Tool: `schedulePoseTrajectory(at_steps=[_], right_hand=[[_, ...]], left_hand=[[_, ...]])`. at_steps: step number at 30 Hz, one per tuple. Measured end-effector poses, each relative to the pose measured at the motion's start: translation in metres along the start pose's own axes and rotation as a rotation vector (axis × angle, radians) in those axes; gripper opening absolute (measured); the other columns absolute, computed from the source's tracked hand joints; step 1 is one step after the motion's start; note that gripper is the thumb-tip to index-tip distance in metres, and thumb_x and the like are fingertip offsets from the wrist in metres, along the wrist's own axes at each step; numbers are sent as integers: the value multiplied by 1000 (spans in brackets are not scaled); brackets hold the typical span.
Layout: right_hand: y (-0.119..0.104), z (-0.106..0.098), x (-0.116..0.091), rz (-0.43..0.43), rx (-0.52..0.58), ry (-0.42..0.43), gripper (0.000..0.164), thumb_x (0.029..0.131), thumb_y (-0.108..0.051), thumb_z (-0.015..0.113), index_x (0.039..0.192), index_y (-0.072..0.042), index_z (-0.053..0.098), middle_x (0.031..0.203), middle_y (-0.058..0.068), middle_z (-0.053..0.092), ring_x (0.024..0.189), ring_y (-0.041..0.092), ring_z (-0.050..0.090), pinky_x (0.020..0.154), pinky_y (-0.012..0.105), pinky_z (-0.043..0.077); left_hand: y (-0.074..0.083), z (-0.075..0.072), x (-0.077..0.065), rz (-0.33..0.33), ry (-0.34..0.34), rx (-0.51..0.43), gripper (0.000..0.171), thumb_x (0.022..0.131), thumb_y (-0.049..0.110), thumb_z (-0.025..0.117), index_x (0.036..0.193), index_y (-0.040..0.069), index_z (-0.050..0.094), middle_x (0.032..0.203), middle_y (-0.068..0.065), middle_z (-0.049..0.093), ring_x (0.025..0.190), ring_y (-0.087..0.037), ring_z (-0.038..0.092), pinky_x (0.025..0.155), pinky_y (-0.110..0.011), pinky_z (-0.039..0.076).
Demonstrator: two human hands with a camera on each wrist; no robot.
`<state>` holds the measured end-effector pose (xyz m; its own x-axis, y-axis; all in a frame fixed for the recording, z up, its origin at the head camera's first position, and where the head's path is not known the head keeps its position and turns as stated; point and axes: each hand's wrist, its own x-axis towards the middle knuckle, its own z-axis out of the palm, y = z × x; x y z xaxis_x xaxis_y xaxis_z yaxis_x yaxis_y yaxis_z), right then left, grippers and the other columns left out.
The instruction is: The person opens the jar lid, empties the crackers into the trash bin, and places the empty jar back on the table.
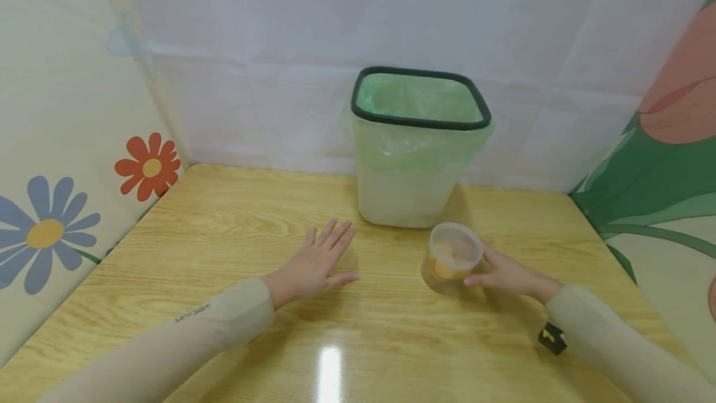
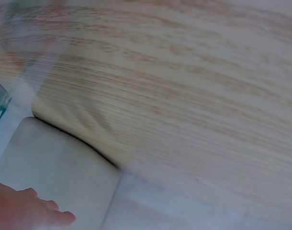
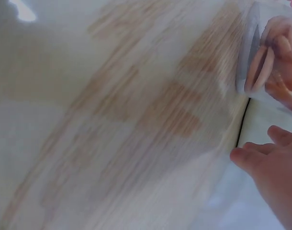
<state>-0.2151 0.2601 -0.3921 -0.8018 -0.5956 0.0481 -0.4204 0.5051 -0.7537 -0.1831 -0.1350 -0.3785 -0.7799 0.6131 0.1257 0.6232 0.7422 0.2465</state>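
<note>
My left hand (image 1: 316, 263) lies flat on the wooden table (image 1: 224, 222), fingers straight and slightly spread, holding nothing. In the left wrist view only its fingertips (image 2: 21, 211) show at the bottom left. My right hand (image 1: 503, 272) grips a small clear plastic container (image 1: 450, 257) from its right side. The container is tilted, its open mouth turned towards me, and something tan-orange sits inside. In the blurred right wrist view, the container (image 3: 270, 52) is at the top right, above my right hand (image 3: 275, 172). The container is just in front of the bin.
A white bin (image 1: 416, 148) with a black rim and a green liner stands at the back of the table. White sheeting hangs behind it, and flower-printed panels close off the left and right sides. A small black object (image 1: 552, 338) lies by my right sleeve.
</note>
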Motion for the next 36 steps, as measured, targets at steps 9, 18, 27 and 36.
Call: schedulePoseTrajectory(at_steps=[9, 18, 27, 36], right_hand=[[1, 1, 2, -26, 26, 3, 94, 81, -11, 79, 147, 14, 17, 144, 40, 29, 131, 59, 25, 102, 72, 21], [0, 6, 4, -31, 109, -1, 88, 82, -5, 76, 144, 18, 18, 139, 40, 36, 129, 57, 31, 104, 67, 24], [-1, 5, 5, -29, 161, -18, 88, 82, -2, 76, 144, 19, 17, 138, 41, 37, 128, 56, 34, 105, 60, 28], [7, 5, 6, -49, 215, -40, 86, 84, -1, 74, 144, 18, 16, 136, 42, 38, 124, 56, 38, 95, 15, 38]], left_hand=[[1, -1, 1, -6, -15, -11, 84, 98, 50, 49, 153, -3, 13, 159, -20, 9, 144, -44, 5, 109, -68, 9], [9, 2, 8, -5, -46, -51, 85, 99, 51, 47, 154, -1, 10, 160, -20, 8, 145, -41, 2, 111, -65, 8], [12, 9, 15, 29, 3, -15, 85, 99, 52, 47, 154, -2, 12, 159, -21, 13, 144, -45, 7, 110, -67, 13], [20, 7, 23, 31, 11, -51, 84, 98, 49, 50, 154, -2, 13, 159, -21, 13, 144, -46, 7, 110, -66, 13]])
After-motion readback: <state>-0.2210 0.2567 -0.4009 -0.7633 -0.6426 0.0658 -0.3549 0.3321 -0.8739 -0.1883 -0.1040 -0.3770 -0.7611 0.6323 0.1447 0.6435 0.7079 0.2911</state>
